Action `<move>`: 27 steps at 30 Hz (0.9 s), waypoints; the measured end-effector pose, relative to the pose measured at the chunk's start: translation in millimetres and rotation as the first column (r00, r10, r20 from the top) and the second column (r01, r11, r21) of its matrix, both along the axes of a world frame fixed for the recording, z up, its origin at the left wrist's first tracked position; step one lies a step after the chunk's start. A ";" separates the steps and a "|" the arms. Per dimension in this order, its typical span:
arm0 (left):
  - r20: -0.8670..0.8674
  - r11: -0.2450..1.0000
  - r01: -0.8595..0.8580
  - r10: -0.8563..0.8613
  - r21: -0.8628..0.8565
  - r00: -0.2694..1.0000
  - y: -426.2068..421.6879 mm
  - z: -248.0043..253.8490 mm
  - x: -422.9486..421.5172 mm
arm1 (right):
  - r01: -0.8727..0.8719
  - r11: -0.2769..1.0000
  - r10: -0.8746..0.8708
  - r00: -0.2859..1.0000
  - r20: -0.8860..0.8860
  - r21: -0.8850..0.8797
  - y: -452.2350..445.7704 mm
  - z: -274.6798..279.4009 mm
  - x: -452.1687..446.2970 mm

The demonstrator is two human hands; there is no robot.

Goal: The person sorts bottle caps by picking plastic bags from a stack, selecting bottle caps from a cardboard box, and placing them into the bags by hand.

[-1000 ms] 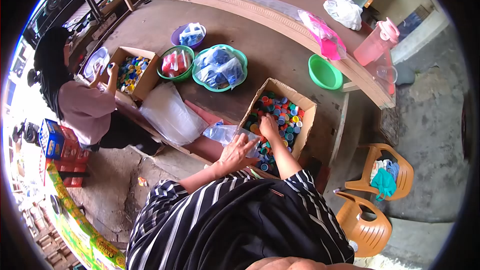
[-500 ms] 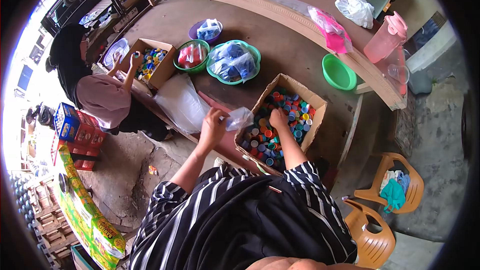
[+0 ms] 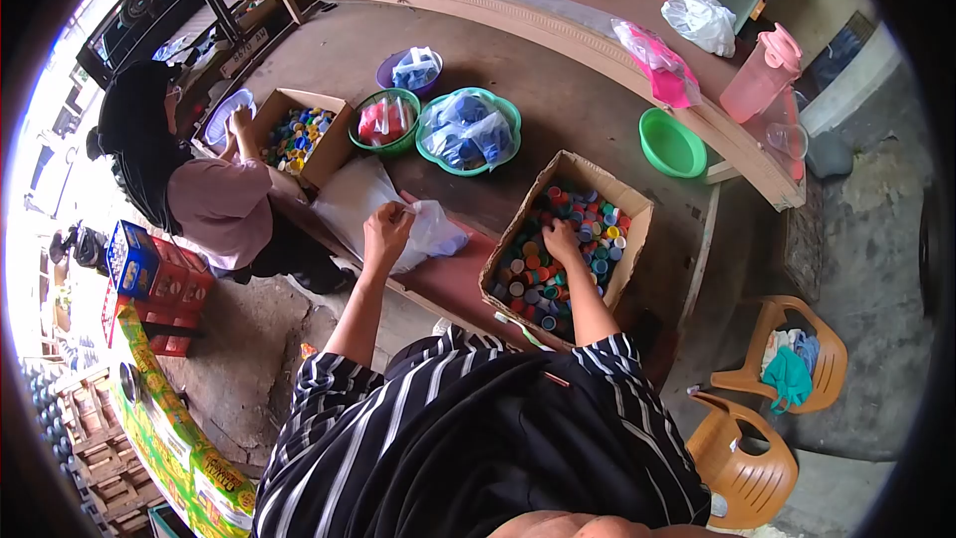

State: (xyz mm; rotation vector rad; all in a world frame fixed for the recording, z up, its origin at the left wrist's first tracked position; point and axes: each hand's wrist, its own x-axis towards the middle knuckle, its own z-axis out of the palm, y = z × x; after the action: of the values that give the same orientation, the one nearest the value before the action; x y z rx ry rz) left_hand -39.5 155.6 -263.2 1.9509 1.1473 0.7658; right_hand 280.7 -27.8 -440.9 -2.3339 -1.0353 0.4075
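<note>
My left hand (image 3: 387, 235) pinches the edge of a clear plastic bag (image 3: 434, 231), which hangs to its right with something bluish at the bottom. More plastic bags (image 3: 360, 201) lie flat just behind it on the bench edge. My right hand (image 3: 563, 240) is inside a cardboard box (image 3: 634, 251), fingers curled down among many coloured bottle caps (image 3: 601, 229). What those fingers hold, if anything, is hidden.
Beyond the box are a turquoise basin (image 3: 511, 144), a green basket (image 3: 403, 142) and a purple bowl (image 3: 431, 85) with bagged caps. At left another person (image 3: 219, 194) works at a second cap box (image 3: 334, 144). A green basin (image 3: 673, 142) and orange chairs (image 3: 762, 473) are at right.
My left hand has moved left and away from the box, taking the plastic bag along. My right hand stays among the caps. The other person's hands have drawn together and moved back from the caps.
</note>
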 end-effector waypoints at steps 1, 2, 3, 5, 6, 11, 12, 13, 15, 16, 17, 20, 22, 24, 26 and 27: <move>0.004 0.999 0.007 -0.007 0.047 1.000 1.4 -2.9 0.0 | -0.003 0.999 0.005 0.998 0.059 -0.042 7.3 14.5 -11.9; 0.007 0.996 0.011 -0.012 0.093 1.000 3.5 -5.7 -0.9 | 0.050 0.991 -0.048 0.999 0.027 -0.121 9.3 29.8 -22.4; 0.003 0.995 0.035 -0.036 0.088 0.999 3.7 -1.8 -0.4 | 0.050 0.986 -0.039 0.997 0.068 -0.160 12.1 30.7 -25.4; -0.003 0.994 0.079 -0.079 0.077 0.997 1.5 8.4 1.8 | 0.050 0.970 -0.014 0.989 0.150 -0.240 19.4 16.1 -25.8; 0.057 0.980 0.132 -0.141 0.146 0.988 3.3 5.3 1.5 | 0.066 0.976 -0.031 0.985 0.168 -0.209 21.7 6.4 -23.7; 0.162 0.967 0.237 -0.249 0.093 0.955 3.0 27.1 10.4 | 0.055 0.991 -0.080 0.974 0.213 0.119 15.6 -19.7 -7.7; 0.200 0.962 0.257 -0.272 0.098 0.941 4.5 28.0 13.9 | 0.143 0.986 -0.162 0.956 0.244 0.091 13.1 5.1 -16.8; 0.239 0.956 0.275 -0.293 0.103 0.926 6.4 28.7 18.6 | 0.136 0.981 -0.163 0.964 0.212 0.139 12.1 13.7 -15.7; 0.252 0.936 0.334 -0.352 0.115 0.901 9.0 30.6 27.8 | 0.127 0.965 -0.163 0.976 0.146 0.228 8.0 31.4 -11.4; 0.253 0.916 0.383 -0.402 0.123 0.880 10.1 36.3 30.5 | 0.100 0.930 -0.165 0.973 0.158 0.354 11.2 50.1 -15.6; 0.252 0.892 0.432 -0.452 0.132 0.856 11.4 40.6 33.9 | 0.068 0.907 -0.150 0.974 0.170 0.415 16.1 69.4 -18.3; 0.172 0.849 0.499 -0.526 0.176 0.833 22.9 31.2 47.7 | 0.007 0.831 -0.121 0.978 0.169 0.556 36.5 173.6 -63.9; 0.157 0.821 0.536 -0.566 0.195 0.810 31.4 28.4 56.2 | -0.072 0.768 -0.060 0.981 0.183 0.636 52.5 226.0 -99.7; 0.168 0.816 0.557 -0.578 0.158 0.799 36.4 35.3 62.0 | -0.191 0.734 0.048 0.972 0.231 0.652 66.1 243.8 -121.1; 0.208 0.808 0.583 -0.586 0.080 0.783 39.2 45.4 62.7 | -0.263 0.796 0.145 0.957 0.250 0.545 76.0 244.1 -131.1; 0.231 0.805 0.592 -0.584 0.041 0.778 41.0 49.8 62.9 | -0.279 0.816 0.155 0.949 0.274 0.506 81.7 241.9 -133.1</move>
State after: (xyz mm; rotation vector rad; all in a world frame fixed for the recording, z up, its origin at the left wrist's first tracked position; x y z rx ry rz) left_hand 23.4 196.6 -213.4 1.9648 0.3534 0.5985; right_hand 147.6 53.8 -199.0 -1.7790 -1.3313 -0.0720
